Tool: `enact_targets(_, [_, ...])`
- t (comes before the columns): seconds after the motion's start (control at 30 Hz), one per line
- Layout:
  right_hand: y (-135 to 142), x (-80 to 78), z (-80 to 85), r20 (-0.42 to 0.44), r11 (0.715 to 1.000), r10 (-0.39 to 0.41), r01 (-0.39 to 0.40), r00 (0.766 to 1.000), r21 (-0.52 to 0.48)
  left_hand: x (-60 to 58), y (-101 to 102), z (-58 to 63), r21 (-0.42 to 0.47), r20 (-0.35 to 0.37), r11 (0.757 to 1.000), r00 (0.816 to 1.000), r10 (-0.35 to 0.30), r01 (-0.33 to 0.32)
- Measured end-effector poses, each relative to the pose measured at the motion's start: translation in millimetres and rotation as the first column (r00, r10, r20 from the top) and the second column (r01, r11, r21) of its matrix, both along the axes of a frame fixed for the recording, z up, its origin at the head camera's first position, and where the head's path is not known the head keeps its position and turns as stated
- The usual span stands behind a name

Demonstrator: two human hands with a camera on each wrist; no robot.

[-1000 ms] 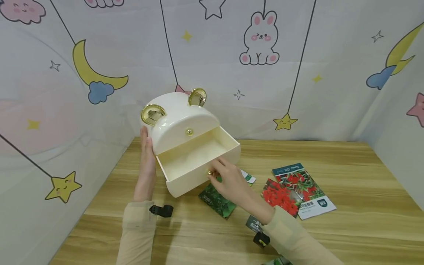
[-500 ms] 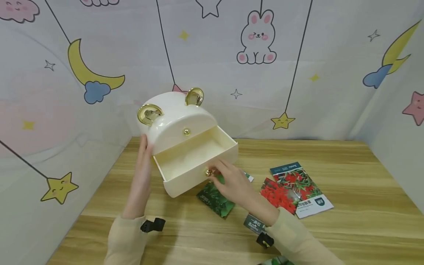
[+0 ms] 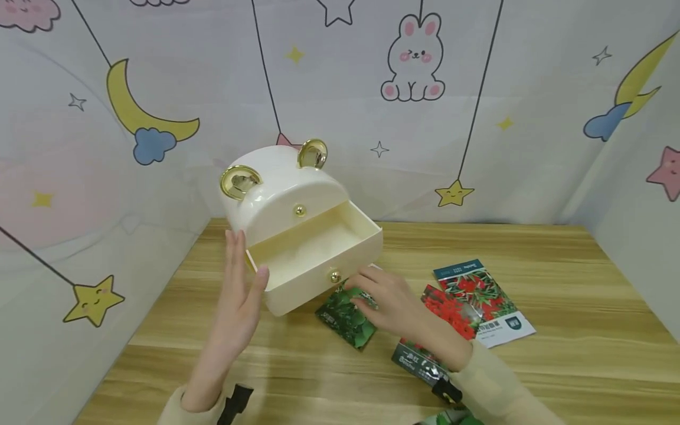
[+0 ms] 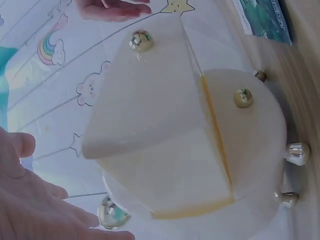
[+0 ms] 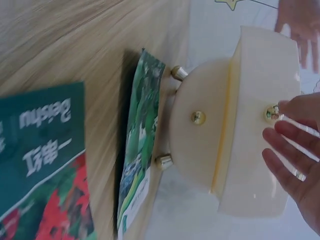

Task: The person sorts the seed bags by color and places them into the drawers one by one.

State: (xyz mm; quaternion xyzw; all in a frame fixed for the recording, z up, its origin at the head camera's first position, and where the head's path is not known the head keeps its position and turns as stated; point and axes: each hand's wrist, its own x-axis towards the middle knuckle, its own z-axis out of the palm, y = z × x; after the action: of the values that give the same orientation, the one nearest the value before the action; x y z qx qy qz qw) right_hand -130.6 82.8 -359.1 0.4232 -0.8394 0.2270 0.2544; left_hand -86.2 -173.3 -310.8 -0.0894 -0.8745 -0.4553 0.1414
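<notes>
A white storage box point(image 3: 276, 168) with gold ears stands on the table, its middle drawer point(image 3: 303, 292) pulled out so that the pale inside shows. My left hand point(image 3: 236, 313) is beside the drawer's left side, fingers straight and thumb apart; in the left wrist view this hand point(image 4: 45, 200) holds nothing. Just right of the gold drawer knob point(image 3: 334, 276) is my right hand point(image 3: 390, 301), its fingers loosely bent. In the right wrist view its thumb and fingers point(image 5: 287, 150) are spread close to the knob without gripping it. Beneath that hand lies a green-leaf packet point(image 3: 347, 319).
Two packets with red flowers, a smaller one point(image 3: 451, 313) and a larger one point(image 3: 486, 298), overlap at the right. A dark-labelled packet point(image 3: 419, 361) lies partly under the right forearm. Another green packet point(image 3: 451, 417) shows at the bottom edge. A patterned cloth point(image 3: 350, 118) stands behind the table.
My right hand has let go of the drawer knob and moved slightly right. My left hand has come off the box's side, down and nearer, its thumb now spread. The drawer stays out.
</notes>
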Motion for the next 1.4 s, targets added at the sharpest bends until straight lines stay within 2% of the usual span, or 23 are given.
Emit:
enact_targets(0.13, [10.8,0.2,-6.2,-0.015,0.995,0.089,-0.088,0.996,0.043,21.9,15.7,2.7,-0.18,-0.103,0.983,0.995,-0.006,-0.013])
enact_targets(0.27, [19.9,1.2,-13.5,-0.014,0.992,0.106,-0.105,0.994,0.073,39.9,29.6,1.9,-0.368,-0.175,0.929,0.984,-0.03,-0.037])
enact_targets(0.43, [29.8,0.2,-22.1,-0.008,0.992,0.092,-0.091,0.996,0.086,55.2,44.5,-1.0,-0.479,-0.232,0.877,0.969,-0.089,-0.034])
enact_targets(0.53, [35.7,-0.8,-25.8,0.003,0.992,0.077,-0.077,0.997,0.098,61.3,53.4,-5.5,-0.551,-0.26,0.834,0.956,-0.134,-0.033])
enact_targets(0.7, [45.1,-0.5,-31.0,0.01,0.987,0.019,-0.02,1.0,0.157,64.0,65.4,-20.1,-0.678,-0.281,0.735,0.932,-0.229,-0.024])
enact_targets(0.77, [48.4,-1.3,-34.0,0.007,0.983,0.005,-0.006,1.0,0.182,63.1,68.5,-27.7,-0.71,-0.264,0.704,0.927,-0.268,0.002])
enact_targets(0.93, [56.5,-8.9,-46.1,-0.017,0.979,0.012,-0.008,1.0,0.205,55.6,74.5,-47.0,-0.785,-0.171,0.616,0.935,-0.31,0.06])
enact_targets(1.1, [62.0,-15.4,-53.9,-0.049,0.973,0.028,-0.016,0.998,0.23,41.7,82.4,-64.0,-0.849,-0.059,0.512,0.941,-0.334,0.128])
enact_targets(1.23, [62.2,-18.6,-52.8,-0.049,0.957,0.02,-0.005,0.999,0.29,31.9,89.9,-71.2,-0.879,0.048,0.43,0.936,-0.349,0.205])
enact_targets(1.4, [61.3,-22.4,-50.8,-0.062,0.923,0.03,-0.003,0.998,0.385,20.8,99.5,-77.4,-0.899,0.117,0.37,0.942,-0.315,0.236])
